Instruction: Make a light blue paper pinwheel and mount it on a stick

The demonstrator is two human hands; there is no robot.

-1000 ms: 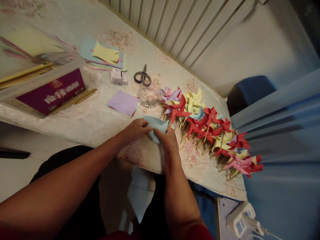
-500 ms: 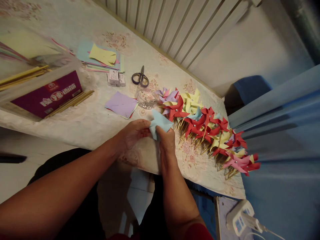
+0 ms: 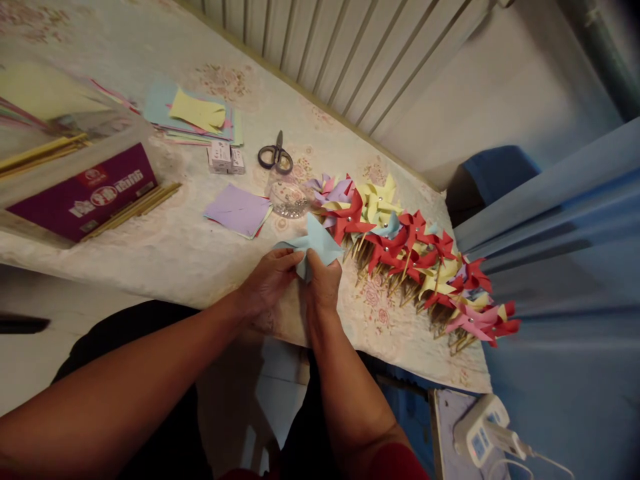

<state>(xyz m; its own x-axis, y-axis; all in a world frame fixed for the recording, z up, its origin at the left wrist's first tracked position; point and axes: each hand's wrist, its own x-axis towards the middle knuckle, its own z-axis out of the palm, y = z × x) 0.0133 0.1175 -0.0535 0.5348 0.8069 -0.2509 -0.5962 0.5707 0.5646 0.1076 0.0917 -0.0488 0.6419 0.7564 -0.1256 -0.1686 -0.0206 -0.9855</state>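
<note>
A light blue paper pinwheel [image 3: 320, 241] is held above the near edge of the table, its pointed blades spread out. My left hand [image 3: 274, 272] pinches it from the left, thumb on top near the middle. From below, my right hand [image 3: 324, 283] grips the same paper, its thumb pressed close to the centre. The fingers beneath the paper are partly hidden. Just beyond the hands sits a clear round dish [image 3: 289, 199] with small shiny pieces in it. Left of that lies a stack of square paper sheets [image 3: 237, 210], lilac on top.
Several finished pinwheels [image 3: 415, 260] on sticks lie in a row to the right. Scissors [image 3: 276, 157], small white boxes [image 3: 223, 157] and coloured paper [image 3: 197, 112] are farther back. A plastic box [image 3: 85, 193] with sticks stands left. A power strip [image 3: 483, 433] is at lower right.
My left hand has moved onto the paper toward its centre, and a blade now shows spread to the left. The view has shifted slightly.
</note>
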